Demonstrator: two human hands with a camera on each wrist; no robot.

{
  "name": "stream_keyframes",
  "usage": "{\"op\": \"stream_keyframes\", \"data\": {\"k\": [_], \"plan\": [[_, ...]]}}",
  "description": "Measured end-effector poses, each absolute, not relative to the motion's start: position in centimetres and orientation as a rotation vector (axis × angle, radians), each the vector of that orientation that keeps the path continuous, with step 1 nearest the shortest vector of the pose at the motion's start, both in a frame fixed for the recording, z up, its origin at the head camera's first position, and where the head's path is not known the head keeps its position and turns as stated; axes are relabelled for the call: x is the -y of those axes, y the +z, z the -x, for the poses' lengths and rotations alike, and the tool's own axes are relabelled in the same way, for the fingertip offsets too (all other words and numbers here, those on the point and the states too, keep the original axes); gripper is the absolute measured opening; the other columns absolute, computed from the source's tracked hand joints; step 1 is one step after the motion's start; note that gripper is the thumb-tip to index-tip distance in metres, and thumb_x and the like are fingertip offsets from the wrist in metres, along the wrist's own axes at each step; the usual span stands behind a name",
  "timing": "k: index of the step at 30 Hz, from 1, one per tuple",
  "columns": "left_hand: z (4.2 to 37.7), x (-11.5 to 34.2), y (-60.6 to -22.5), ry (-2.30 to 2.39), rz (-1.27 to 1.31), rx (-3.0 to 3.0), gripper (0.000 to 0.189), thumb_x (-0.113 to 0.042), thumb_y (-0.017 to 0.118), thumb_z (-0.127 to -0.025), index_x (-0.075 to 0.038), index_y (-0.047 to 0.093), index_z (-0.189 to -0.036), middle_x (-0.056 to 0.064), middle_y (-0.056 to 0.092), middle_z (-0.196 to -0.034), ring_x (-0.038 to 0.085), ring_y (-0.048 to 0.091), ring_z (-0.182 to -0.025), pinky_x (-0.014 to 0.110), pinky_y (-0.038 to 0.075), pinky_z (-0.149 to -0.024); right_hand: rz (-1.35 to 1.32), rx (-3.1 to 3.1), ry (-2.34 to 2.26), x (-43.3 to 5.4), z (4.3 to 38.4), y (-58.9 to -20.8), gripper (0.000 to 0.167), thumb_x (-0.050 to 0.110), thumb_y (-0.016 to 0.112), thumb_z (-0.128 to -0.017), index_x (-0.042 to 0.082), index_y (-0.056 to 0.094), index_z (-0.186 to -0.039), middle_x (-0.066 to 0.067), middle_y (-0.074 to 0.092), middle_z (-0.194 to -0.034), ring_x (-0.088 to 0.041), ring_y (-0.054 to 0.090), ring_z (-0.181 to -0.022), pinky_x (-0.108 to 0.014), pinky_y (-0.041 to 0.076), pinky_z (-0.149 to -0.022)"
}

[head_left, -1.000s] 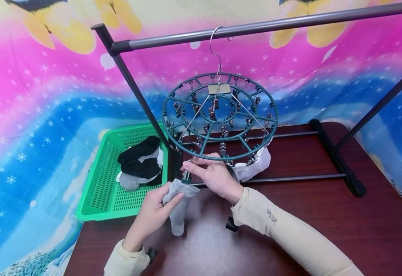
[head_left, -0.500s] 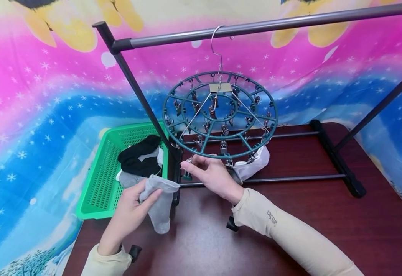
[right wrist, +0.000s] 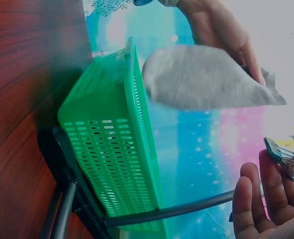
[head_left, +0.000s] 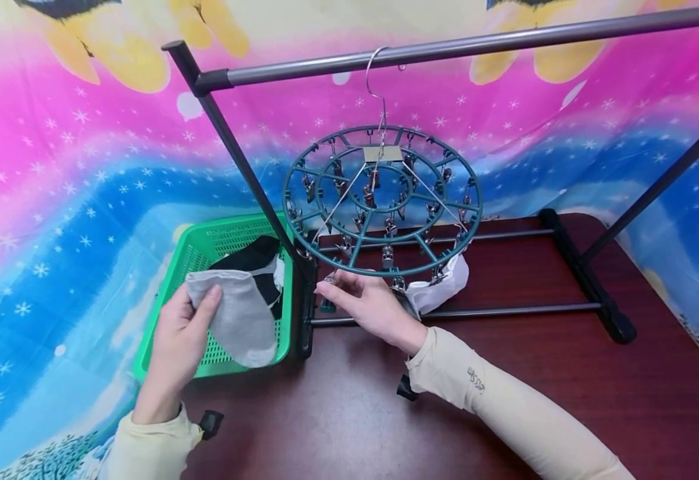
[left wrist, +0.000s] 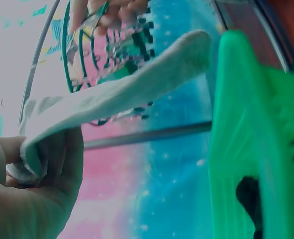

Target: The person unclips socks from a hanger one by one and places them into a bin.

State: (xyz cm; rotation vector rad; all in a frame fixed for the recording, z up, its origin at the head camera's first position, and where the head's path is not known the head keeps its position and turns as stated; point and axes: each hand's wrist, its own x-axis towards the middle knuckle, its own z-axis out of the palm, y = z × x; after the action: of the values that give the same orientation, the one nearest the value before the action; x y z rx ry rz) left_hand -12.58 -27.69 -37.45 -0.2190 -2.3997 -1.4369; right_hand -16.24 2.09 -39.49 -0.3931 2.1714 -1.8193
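My left hand [head_left: 172,343] pinches a grey sock [head_left: 241,320] by its cuff, thumb on the near side. The sock hangs over the green basket [head_left: 172,300], toe pointing right. At the front left of the round green clip hanger [head_left: 354,253], my right hand [head_left: 376,307] holds a metal clip [right wrist: 287,158] between thumb and fingers. In the right wrist view nothing sits between the clip's green-tipped ends. A white sock [head_left: 445,287] hangs from clips on the hanger's front right rim.
Black socks [head_left: 250,253] and a bit of white cloth lie in the basket. The hanger hooks over the top bar [head_left: 475,47] of a dark metal rack. The rack's lower bars stand on a reddish-brown table [head_left: 505,373], with a patterned cloth backdrop behind.
My left hand has drawn the grey sock away from the clip, leftward to over the basket. The right hand has stayed at the clip.
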Motion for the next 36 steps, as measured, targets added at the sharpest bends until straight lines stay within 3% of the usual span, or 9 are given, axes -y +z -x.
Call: {"op": "stream_keyframes", "data": {"k": [7, 11, 18, 27, 30, 36], "plan": [[14.4, 29.5, -35.8, -1.596, 0.17, 2.348, 0.015, -0.02, 0.056, -0.108, -0.013, 0.067, -0.115, -0.013, 0.073, -0.089, 0.005, 0.069, -0.071, 0.019, 0.055, -0.061, 0.412, -2.186, -1.802, -2.2, 16.2, -39.4, 0.033, 0.047, 0.064, -0.102, 0.019, 0.073, -0.116, 0.003, 0.077, -0.111, -0.023, 0.067, -0.1, -0.038, 0.056, -0.089], [15.8, 30.5, -35.2, -1.621, 0.226, 2.357, 0.013, -0.019, 0.058, -0.107, -0.012, 0.067, -0.113, -0.01, 0.071, -0.085, 0.005, 0.068, -0.067, 0.02, 0.054, -0.056, 0.412, -2.188, -1.797, -2.3, 16.2, -39.4, 0.03, 0.048, 0.063, -0.102, 0.023, 0.073, -0.115, 0.004, 0.077, -0.112, -0.026, 0.065, -0.099, -0.044, 0.054, -0.09], [19.2, 33.5, -35.1, -1.399, 0.326, 2.624, 0.019, -0.025, 0.058, -0.107, -0.009, 0.063, -0.114, -0.01, 0.07, -0.082, 0.009, 0.068, -0.064, 0.025, 0.055, -0.055, 0.444, -2.205, -1.784, -2.3, 16.1, -39.5, 0.03, 0.048, 0.063, -0.102, 0.024, 0.074, -0.115, -0.001, 0.077, -0.111, -0.025, 0.062, -0.094, -0.038, 0.05, -0.084], [23.8, 35.9, -37.2, -1.103, 0.314, 2.932, 0.043, -0.051, 0.051, -0.106, -0.008, 0.051, -0.098, 0.008, 0.049, -0.077, 0.021, 0.046, -0.061, 0.036, 0.042, -0.057, 0.449, -2.209, -1.779, -2.4, 16.1, -39.5, 0.028, 0.046, 0.064, -0.102, 0.023, 0.074, -0.115, 0.0, 0.077, -0.108, -0.025, 0.061, -0.092, -0.038, 0.05, -0.082], [25.1, 36.3, -38.0, -1.083, 0.341, 2.987, 0.045, -0.051, 0.049, -0.107, -0.007, 0.048, -0.096, 0.007, 0.04, -0.073, 0.022, 0.039, -0.059, 0.037, 0.039, -0.058, 0.449, -2.201, -1.767, -2.4, 16.1, -39.5, 0.029, 0.047, 0.064, -0.102, 0.023, 0.073, -0.116, 0.0, 0.077, -0.11, -0.026, 0.061, -0.094, -0.038, 0.05, -0.083], [27.0, 37.1, -39.1, -1.07, 0.402, 3.081, 0.039, -0.043, 0.047, -0.11, -0.006, 0.051, -0.101, 0.005, 0.044, -0.075, 0.016, 0.041, -0.06, 0.036, 0.04, -0.059, 0.438, -2.233, -1.741, -2.6, 16.1, -39.4, 0.029, 0.046, 0.065, -0.102, 0.022, 0.074, -0.116, 0.002, 0.076, -0.103, -0.032, 0.06, -0.092, -0.037, 0.048, -0.08]]}}
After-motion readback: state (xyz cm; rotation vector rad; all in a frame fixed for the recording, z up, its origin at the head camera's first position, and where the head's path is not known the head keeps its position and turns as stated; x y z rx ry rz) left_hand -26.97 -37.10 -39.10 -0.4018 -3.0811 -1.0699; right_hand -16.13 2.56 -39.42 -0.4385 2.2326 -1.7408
